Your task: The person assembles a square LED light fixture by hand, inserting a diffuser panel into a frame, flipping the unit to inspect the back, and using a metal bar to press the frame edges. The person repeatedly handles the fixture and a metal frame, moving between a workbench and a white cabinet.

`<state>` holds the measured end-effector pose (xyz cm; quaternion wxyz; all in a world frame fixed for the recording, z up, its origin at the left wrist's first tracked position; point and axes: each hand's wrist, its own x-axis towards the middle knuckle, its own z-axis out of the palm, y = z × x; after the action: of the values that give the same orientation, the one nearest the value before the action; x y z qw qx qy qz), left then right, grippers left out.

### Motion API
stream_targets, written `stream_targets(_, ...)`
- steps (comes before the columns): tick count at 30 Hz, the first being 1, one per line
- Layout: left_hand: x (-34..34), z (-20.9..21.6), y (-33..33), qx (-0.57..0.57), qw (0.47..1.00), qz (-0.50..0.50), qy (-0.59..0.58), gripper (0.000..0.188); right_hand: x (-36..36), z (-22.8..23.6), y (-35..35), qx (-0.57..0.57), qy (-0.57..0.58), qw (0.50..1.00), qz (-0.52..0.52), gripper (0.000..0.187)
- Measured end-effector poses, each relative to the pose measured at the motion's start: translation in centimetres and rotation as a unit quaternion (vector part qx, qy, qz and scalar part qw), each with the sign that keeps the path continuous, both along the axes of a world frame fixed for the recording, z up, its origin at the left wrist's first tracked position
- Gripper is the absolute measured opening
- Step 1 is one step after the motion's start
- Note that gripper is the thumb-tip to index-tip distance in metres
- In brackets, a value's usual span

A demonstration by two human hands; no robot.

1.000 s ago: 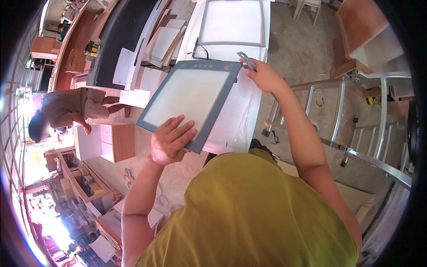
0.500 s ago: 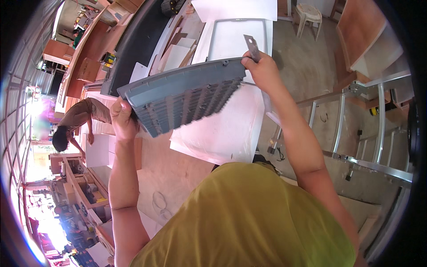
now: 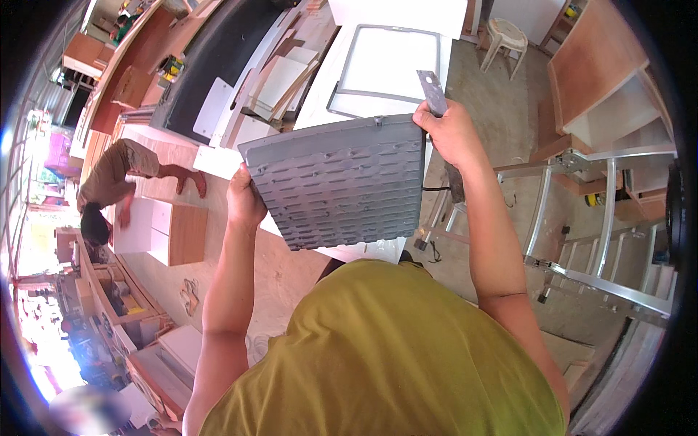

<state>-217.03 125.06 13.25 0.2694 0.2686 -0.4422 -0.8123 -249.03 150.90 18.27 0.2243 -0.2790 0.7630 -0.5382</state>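
Note:
In front of my chest hangs a dark grey panel (image 3: pixel 338 185) with rows of short raised ridges on the face toward me. My left hand (image 3: pixel 246 196) is closed round its left edge. My right hand (image 3: pixel 449 131) grips its upper right corner, and a flat grey metal strip (image 3: pixel 432 91) with small holes near its end is pinched in the same hand. The strip sticks up past my fingers. Below the panel and partly hidden by it lies a white sheet-covered table (image 3: pixel 378 251). A thin grey rectangular frame (image 3: pixel 356 62) rests on the table's far part.
A metal ladder (image 3: pixel 603 218) lies to the right, with a white stool (image 3: pixel 505 40) beyond it and a wooden cabinet (image 3: pixel 592 65) at the far right. Wood offcuts (image 3: pixel 287 80) are piled left of the table. At left, a co-worker (image 3: pixel 116 174) bends over a white box-shaped cabinet (image 3: pixel 163 229).
The panel has swung to the right and tipped, so its ridged face now shows more fully. My left hand has moved right with it; both hands keep their hold.

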Motion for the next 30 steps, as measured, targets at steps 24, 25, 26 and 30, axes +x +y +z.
stream_targets(24, -2.3, -2.5, 0.5, 0.047, 0.996, 0.075, -0.026, 0.037, -0.8, -4.9, -3.5, 0.02, -0.017, 0.999, -0.025, 0.017)
stream_targets(25, -2.3, -3.0, 0.3, 0.044, 0.996, 0.074, -0.02, 0.035, -0.9, -5.0, -3.6, 0.023, -0.022, 0.999, -0.024, 0.017)
stream_targets(26, -2.2, -3.4, 0.2, 0.043, 0.996, 0.077, -0.014, 0.035, -0.9, -5.0, -3.7, 0.025, -0.027, 0.999, -0.023, 0.017)
stream_targets(30, -2.5, -3.8, 0.1, 0.026, 0.996, 0.079, 0.004, 0.033, -1.1, -5.4, -3.9, 0.037, -0.014, 0.999, -0.028, 0.019)
